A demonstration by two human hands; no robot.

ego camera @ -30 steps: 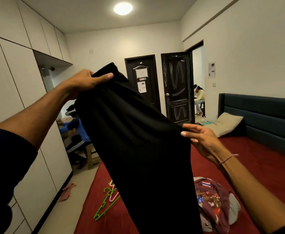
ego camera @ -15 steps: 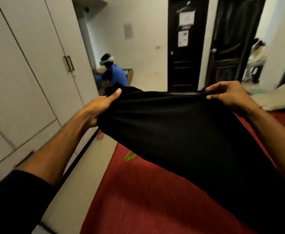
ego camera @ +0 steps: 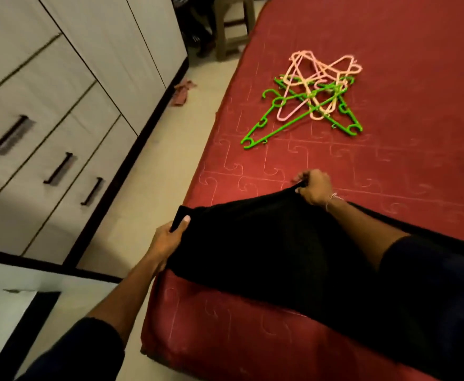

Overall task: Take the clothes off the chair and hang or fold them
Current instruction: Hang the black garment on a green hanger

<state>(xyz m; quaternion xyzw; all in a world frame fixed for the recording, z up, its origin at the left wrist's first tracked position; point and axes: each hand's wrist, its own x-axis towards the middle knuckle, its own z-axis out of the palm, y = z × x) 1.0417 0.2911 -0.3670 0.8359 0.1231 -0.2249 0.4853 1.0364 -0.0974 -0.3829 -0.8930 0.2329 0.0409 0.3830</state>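
A black garment [ego camera: 266, 243] lies stretched across the near corner of the red bed [ego camera: 390, 149]. My left hand [ego camera: 170, 237] grips its near-left corner at the bed's edge, thumb on top of the cloth. My right hand [ego camera: 314, 187] pinches the far edge of the garment and holds it down on the bedspread. The cloth's right part runs under my right arm and out of view. No chair shows in this frame.
A tangle of green and pink plastic hangers [ego camera: 313, 92] lies on the bed beyond my hands. White wardrobe drawers with dark handles [ego camera: 57, 167] line the left. A small reddish cloth [ego camera: 182, 90] lies on the floor, and a stool [ego camera: 232, 26] stands at the bed's far corner.
The garment went from hanging high in the air to lying spread on the bed's corner. Both hands came down with it, and my view tipped down from the room to the bed.
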